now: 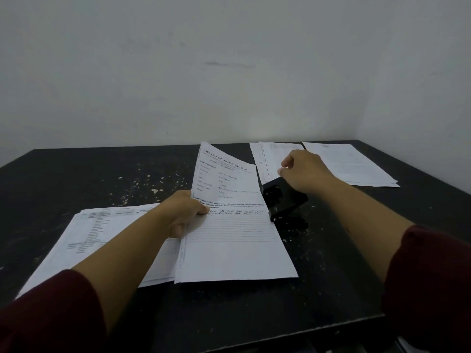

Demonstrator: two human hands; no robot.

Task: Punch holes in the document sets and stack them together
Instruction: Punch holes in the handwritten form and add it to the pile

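A white document set point(237, 240) with printed and handwritten text lies in the middle of the black table point(76, 179), its far end lifted. My left hand point(183, 215) pinches its left edge. The set's right edge sits in the mouth of a black hole punch point(284, 200). My right hand point(303, 169) rests on the punch's raised lever, fingers curled. A flat stack of papers point(84, 238) lies to the left, partly under my left arm.
Two more paper sets lie at the far right: one point(267, 159) behind my right hand, another point(356, 164) near the corner wall. The table's front edge runs close below my arms. A pale wall stands behind the table.
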